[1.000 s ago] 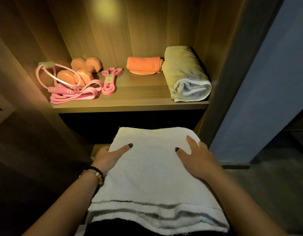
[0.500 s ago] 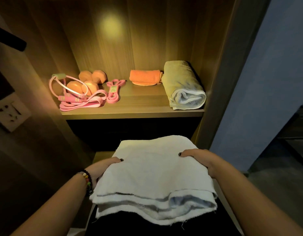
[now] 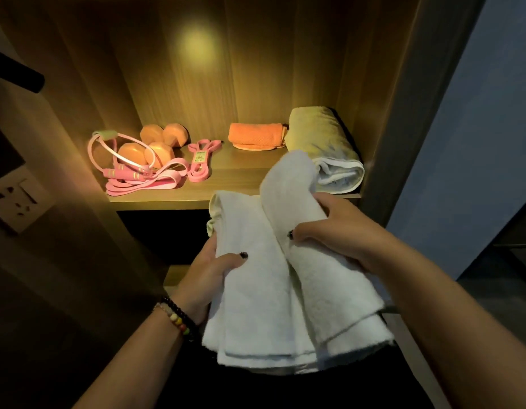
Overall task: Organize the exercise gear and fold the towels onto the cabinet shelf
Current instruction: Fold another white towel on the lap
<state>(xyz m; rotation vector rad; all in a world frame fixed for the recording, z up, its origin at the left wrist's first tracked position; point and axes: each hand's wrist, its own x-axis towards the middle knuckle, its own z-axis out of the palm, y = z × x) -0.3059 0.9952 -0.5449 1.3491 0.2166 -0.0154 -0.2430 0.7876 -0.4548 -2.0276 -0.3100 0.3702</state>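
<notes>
We see the cabinet shelf [image 3: 232, 199] past both hands. The white towel [image 3: 264, 290] is bunched up between them, in front of the shelf. Our left hand [image 3: 210, 278] grips its left side, and our right hand [image 3: 329, 228] grips its raised right fold. Beyond the right hand lies 1 rolled towel [image 3: 323, 143]. Beyond the left hand lie pink bands [image 3: 146, 181]; 1 has a label we cannot read.

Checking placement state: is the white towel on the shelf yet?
No, both hands hold the white towel in front of the shelf.
</notes>
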